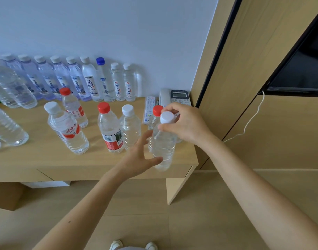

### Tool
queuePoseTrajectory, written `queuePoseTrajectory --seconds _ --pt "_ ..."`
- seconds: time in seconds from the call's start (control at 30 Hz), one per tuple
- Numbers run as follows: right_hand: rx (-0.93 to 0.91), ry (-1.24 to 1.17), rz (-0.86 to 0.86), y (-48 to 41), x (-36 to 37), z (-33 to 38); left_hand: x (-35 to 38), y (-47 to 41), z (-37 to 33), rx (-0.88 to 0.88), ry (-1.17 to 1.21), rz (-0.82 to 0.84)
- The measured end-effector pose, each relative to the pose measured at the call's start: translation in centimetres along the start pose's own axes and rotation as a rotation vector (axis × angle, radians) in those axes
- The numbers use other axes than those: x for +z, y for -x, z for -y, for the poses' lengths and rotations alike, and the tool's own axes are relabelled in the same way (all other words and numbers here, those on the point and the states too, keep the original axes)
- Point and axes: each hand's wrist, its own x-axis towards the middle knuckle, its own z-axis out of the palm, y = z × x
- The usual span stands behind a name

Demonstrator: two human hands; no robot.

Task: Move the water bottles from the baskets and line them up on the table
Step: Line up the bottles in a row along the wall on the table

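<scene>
The right grip [183,123] pinches the neck of a clear white-capped bottle [162,147] over the front right corner of the desk [46,159]. The left grip [140,157] curls round its lower body. Whether its base rests there, I cannot tell. Behind it, a red-capped bottle [157,110] is mostly hidden.

L grip [136,157], R grip [188,123] on bottle [163,147]

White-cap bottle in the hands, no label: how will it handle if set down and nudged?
Likely heavy for its size: the bottle looks full. Tall and narrow, so it probably tips if nudged high. The ribbed walls should aid grip, though they may flex.
</scene>
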Motion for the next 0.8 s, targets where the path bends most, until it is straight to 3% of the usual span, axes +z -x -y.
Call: queuePoseTrajectory --seconds 0.17,0.3,0.43,0.53,0.63,0.8 --pt "-0.084 -0.307 0.138 -1.8 1.2 5.6 -3.4 2.6 0.7 0.024 0.237 -0.020" --pt "-0.180 -0.392 0.147 -4.0 4.8 9.8 -6.8 5.0 1.5 -0.022 0.385 -0.360" --pt "-0.216 -0.356 0.151 -5.8 9.6 14.4 -10.6 7.6 2.2 -0.161 0.238 -0.767" --pt "-0.269 -0.148 0.138 -6.9 13.5 17.5 -13.5 9.4 4.3 -0.228 0.122 -0.929" --pt "-0.298 -0.039 0.160 -7.9 16.9 20.8 -16.7 11.1 7.1 -0.243 0.049 -0.937" --pt "-0.390 -0.008 0.207 -9.0 21.7 26.2 -24.3 13.3 13.1 -0.148 0.041 -0.533"
